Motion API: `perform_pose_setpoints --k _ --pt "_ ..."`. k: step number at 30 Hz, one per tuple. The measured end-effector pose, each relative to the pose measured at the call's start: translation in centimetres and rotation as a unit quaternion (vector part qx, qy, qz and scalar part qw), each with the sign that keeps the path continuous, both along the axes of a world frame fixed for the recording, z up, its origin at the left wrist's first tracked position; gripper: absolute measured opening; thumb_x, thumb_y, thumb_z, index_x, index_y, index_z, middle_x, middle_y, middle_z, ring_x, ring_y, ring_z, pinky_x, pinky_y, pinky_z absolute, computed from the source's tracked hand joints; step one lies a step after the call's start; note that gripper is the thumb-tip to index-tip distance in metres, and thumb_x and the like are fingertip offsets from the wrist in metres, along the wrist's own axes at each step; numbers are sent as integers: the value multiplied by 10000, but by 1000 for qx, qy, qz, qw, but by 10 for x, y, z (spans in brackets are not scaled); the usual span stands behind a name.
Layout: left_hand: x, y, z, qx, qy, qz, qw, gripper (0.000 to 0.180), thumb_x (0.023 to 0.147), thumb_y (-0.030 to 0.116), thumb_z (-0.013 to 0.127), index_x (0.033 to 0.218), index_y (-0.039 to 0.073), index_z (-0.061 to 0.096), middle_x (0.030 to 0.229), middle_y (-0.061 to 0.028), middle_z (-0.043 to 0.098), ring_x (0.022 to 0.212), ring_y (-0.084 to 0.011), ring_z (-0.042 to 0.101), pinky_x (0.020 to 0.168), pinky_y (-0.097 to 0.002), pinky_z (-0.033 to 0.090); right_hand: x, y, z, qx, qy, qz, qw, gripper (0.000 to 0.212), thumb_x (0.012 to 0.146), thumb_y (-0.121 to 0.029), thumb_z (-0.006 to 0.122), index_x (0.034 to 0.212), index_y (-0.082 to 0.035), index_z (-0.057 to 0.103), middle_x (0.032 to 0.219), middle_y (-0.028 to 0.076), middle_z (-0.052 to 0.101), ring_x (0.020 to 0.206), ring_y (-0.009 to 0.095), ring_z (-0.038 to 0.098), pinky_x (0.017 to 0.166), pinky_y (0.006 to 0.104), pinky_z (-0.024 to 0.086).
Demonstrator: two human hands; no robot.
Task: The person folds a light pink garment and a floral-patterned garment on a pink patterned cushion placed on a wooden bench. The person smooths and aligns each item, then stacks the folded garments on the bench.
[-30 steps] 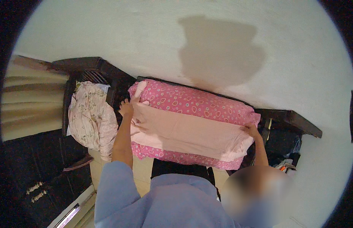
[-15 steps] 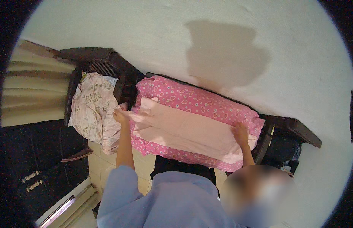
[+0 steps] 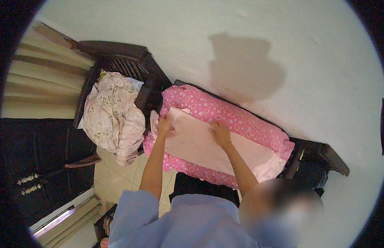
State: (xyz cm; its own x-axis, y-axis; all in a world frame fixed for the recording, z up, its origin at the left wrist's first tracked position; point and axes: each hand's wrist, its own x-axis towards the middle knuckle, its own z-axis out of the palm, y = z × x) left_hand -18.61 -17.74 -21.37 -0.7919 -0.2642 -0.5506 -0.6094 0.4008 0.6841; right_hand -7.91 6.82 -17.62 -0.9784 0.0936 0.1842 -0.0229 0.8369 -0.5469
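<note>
A long pale pink cloth [image 3: 192, 138] is laid out over a bright pink patterned padded surface [image 3: 250, 124]. On its left end rests my left hand [image 3: 163, 125], with its fingers smeared by motion, so I cannot tell whether they grip the fabric. A loose flap of cloth sticks out just left of that hand. My right hand [image 3: 221, 134] lies on the cloth's far edge near the middle, fingers spread and pointing left. The cloth's right end lies flat with a few creases.
Left of the padded surface, a crumpled floral sheet [image 3: 113, 107] is heaped on a dark wooden chair [image 3: 117, 48]. A dark wooden armrest [image 3: 320, 153] stands at the right. Behind is a pale wall [image 3: 167, 37]; a dark door [image 3: 39, 153] is at the left. A blurred patch covers the lower right.
My right hand has moved left from the cloth's right end to its middle. My left hand has come right and onto the cloth, whose stretched left end has dropped. The view has shifted slightly.
</note>
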Motion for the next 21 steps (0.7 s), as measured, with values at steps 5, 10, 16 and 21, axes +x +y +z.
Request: perform_pose_setpoints --k 5,10,16,21 --pt "-41 -4 -36 -171 62 -213 960 428 753 417 539 972 49 556 792 -55 589 685 -189 570 657 -306 462 -25 -14 -19 -63 -111 -19 992 191 740 -227 568 849 -70 570 764 98 550 743 255 532 635 341 418" --pt "-59 14 -40 -56 156 -129 978 174 749 221 586 834 69 580 757 -42 607 662 -130 565 620 -242 444 -28 -6 -35 -247 -103 -94 959 155 754 -180 554 835 -48 553 665 100 546 596 217 511 555 312 400" --pt "-79 25 -31 -35 162 -123 979 130 739 142 607 840 68 571 772 -48 614 649 -124 566 605 -240 435 -33 -7 -35 -161 -224 -88 957 193 787 -207 493 939 -110 562 875 138 577 808 294 554 679 377 437" --pt "-63 -4 -62 -72 168 -183 966 345 720 293 611 972 69 542 893 -111 588 744 -219 573 682 -305 441 -37 -20 -18 -18 -194 -89 977 132 759 -161 538 844 -62 557 789 132 565 707 291 538 598 368 428"
